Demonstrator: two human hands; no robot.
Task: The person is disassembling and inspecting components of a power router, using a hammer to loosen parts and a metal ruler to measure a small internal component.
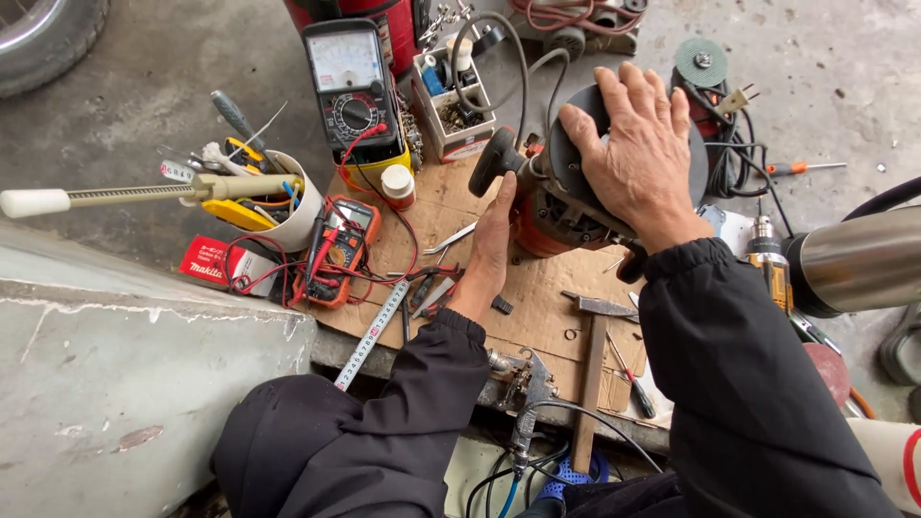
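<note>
Item: orange power router (552,206), on cardboard-covered worktop (537,297).
Right hand (638,149) spread flat on its black round base; left hand (491,245) open against its side. Hammer (590,379), orange multimeter (338,251) nearby.

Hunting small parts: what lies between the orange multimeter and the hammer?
In the head view, tweezers, pliers and the left hand lie on cardboard between them.
</note>
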